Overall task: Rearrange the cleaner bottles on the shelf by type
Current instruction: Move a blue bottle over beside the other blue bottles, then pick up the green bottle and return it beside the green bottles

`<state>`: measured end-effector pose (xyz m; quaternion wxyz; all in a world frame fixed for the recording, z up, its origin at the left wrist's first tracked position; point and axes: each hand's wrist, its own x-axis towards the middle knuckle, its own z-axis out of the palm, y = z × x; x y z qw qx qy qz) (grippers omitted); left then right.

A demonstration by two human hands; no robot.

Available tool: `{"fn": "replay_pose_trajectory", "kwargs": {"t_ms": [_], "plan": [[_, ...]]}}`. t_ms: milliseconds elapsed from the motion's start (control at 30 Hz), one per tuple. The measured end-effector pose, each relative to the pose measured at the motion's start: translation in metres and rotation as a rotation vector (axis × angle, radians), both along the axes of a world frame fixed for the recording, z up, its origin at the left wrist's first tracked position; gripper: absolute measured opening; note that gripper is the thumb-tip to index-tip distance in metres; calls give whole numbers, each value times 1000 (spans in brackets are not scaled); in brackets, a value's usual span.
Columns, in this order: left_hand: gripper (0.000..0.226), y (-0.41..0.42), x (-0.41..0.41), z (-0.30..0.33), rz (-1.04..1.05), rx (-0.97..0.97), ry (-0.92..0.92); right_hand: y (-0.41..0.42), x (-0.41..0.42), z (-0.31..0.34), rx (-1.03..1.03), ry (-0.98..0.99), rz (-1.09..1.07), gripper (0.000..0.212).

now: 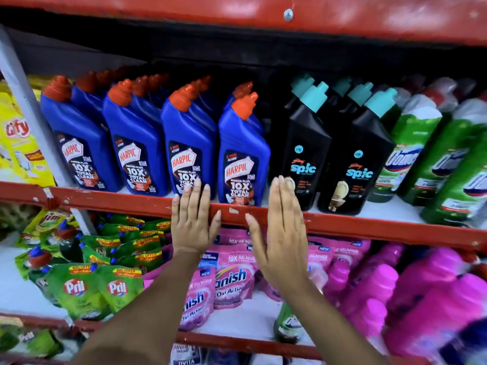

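Blue Harpic bottles (131, 143) with orange caps stand in rows on the left of the red shelf (131, 204). The rightmost Harpic bottle (243, 154) stands in front, next to black Spic bottles (305, 146) with teal caps. Green Domex bottles (411, 154) lean at the right. My left hand (193, 222) is flat and open in front of the shelf edge, fingertips just below a Harpic bottle. My right hand (280, 227) is open too, fingers together, raised before the gap between the Harpic and Spic bottles. Neither hand holds anything.
The lower shelf holds green Pril pouches (79, 288), pink Vanish pouches (232, 280), pink bottles (421, 293) and one green bottle (288, 325). Yellow packs (18, 138) sit far left behind a grey upright post (29, 106). A red shelf beam (237, 11) runs overhead.
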<state>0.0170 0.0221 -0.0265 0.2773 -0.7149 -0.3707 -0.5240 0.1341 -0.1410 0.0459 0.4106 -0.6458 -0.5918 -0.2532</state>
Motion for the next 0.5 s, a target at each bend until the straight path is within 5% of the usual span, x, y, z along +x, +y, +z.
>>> {"fn": "replay_pose_trajectory", "kwargs": {"t_ms": [233,500], "plan": [[57,3,0,-2,0,24,7,-65,23,-83,-100,178,-110,75],[56,4,1,-4,21,79,8,-101,15,-155,-61,792,-175,103]]}}
